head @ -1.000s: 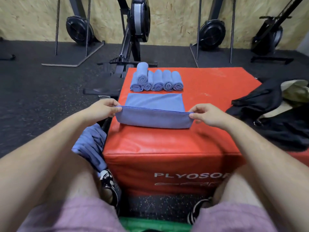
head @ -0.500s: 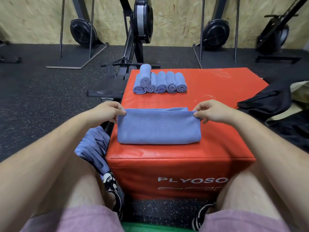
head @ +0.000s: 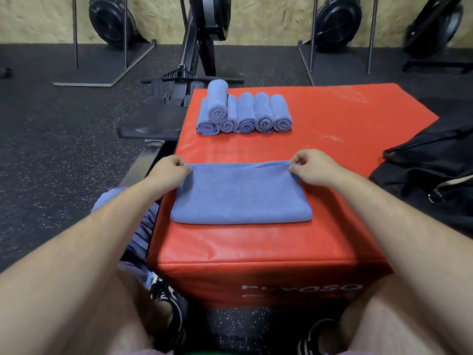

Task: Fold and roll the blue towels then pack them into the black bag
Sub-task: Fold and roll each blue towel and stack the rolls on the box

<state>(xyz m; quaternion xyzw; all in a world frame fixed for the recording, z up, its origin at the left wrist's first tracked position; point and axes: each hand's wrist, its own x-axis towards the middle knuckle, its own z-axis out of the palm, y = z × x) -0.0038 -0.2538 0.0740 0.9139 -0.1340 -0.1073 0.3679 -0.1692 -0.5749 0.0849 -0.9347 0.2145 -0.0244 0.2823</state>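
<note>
A folded blue towel (head: 242, 194) lies flat on the near part of the red plyo box (head: 256, 244). My left hand (head: 170, 170) pinches its far left corner and my right hand (head: 311, 166) pinches its far right corner. Several rolled blue towels (head: 244, 115) sit in a row at the box's far left, one stacked on top. The black bag (head: 432, 170) lies on the box's right side, partly cut off by the frame edge. More loose blue towels (head: 143, 226) hang left of the box beside my knee.
Rowing machines (head: 202, 34) stand on the dark rubber floor behind the box, one with its black seat (head: 151, 124) close to the box's left edge. My legs and shoes flank the box's front.
Both hands carried the towel's near edge away from me and laid it over the far edge, folding the towel in half. The view has tilted down slightly.
</note>
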